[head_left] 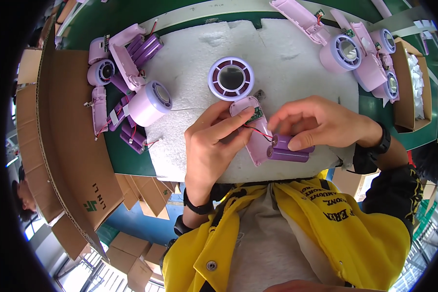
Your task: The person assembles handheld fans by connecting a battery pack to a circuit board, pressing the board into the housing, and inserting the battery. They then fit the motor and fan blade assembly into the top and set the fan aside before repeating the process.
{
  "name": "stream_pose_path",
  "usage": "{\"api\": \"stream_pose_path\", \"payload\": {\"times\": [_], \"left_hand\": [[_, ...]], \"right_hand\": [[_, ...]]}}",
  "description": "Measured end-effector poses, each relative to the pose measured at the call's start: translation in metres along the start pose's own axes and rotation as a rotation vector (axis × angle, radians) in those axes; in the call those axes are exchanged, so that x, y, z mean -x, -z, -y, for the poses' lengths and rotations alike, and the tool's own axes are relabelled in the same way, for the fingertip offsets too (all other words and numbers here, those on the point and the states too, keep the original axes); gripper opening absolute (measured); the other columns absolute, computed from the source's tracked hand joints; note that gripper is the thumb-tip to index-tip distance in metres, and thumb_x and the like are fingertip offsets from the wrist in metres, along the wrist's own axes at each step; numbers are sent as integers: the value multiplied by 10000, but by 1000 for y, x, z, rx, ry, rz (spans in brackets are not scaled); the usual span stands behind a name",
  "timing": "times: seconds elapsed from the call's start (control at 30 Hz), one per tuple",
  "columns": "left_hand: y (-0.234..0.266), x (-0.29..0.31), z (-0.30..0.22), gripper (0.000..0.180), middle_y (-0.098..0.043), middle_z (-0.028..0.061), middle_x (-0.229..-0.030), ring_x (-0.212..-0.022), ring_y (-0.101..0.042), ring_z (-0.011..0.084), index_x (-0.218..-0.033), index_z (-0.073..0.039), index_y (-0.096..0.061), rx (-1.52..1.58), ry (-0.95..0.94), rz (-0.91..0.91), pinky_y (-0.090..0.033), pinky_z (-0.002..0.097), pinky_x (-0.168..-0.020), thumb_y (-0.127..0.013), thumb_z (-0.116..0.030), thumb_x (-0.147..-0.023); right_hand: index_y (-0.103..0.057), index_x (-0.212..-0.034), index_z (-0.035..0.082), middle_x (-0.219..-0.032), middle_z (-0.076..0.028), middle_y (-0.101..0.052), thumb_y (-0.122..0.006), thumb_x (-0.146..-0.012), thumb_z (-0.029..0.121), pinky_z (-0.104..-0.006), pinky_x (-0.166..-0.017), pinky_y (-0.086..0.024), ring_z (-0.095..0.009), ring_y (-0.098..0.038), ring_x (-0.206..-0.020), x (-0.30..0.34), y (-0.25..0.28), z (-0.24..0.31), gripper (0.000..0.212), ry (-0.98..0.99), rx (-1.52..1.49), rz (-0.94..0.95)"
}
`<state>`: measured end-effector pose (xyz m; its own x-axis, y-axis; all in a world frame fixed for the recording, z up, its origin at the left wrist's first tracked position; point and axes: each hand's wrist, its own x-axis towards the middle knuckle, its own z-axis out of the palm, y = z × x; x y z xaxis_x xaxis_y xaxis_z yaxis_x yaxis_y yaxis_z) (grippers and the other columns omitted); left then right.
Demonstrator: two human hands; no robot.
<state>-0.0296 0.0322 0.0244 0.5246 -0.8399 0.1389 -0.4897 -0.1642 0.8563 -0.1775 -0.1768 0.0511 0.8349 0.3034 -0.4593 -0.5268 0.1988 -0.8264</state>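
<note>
A pink handle shell [256,141] lies tilted on the white foam sheet, with a small green circuit board [254,116] in its upper part. My left hand [211,136] grips the shell's left side, fingers closed, thumb and index fingertips at the board. Red and black wires [258,130] run from the board to a purple battery pack [289,155] of two cells. My right hand [321,124] is closed on that pack, thumb on the top cell; its other fingertips are partly hidden. Just beyond the shell stands a lilac ring-shaped fan head [231,79] with a dark round centre.
The white foam sheet [190,53] covers a green table [131,163]. Pink shells [126,63], fan heads [151,103] and purple batteries [148,48] crowd the left; more housings [340,54] lie right. Cardboard boxes stand left [78,146] and right [406,117]. A person shows at far left.
</note>
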Motion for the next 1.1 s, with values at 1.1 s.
{"api": "stream_pose_path", "payload": {"times": [1.1], "left_hand": [[-1,-1,-2,394,-651,220,-1138,-772,-674,295,-1126,-67,-731,-78,-169,18,-548,353,-673,-760,16,-742]], "right_hand": [[-582,-1224,57,-1155,-123,-617,-906,-636,180,-377,-903,-500,-290,-600,-1035,-7,-24,-4,682,449,697,-263]]}}
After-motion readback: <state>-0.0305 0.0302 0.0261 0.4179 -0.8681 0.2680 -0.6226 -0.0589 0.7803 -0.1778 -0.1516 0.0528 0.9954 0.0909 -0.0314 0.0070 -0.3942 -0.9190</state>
